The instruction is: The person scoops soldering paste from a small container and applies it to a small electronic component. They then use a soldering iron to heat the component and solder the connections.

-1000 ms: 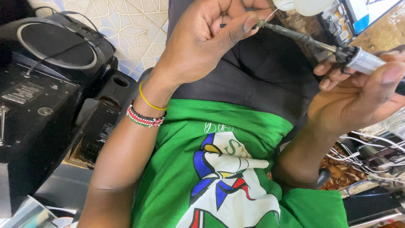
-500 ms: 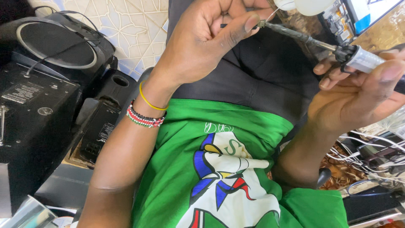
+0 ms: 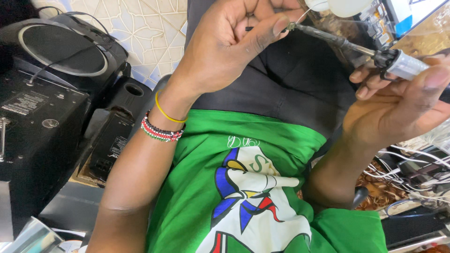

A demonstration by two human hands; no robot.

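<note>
Soldering iron (image 3: 356,49) sits high on the right, its tip meeting a thin wire (image 3: 300,18) pinched by the left hand (image 3: 229,44). Further right, the right hand (image 3: 403,100) grips its handle. Joint looks unfinished, I'd judge.

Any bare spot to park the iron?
Little. Flat top of the black box at left and grey ledge below it look free. Right is crowded with white wires. Both hands are busy: left hand pinches wire, right hand holds the iron.
</note>
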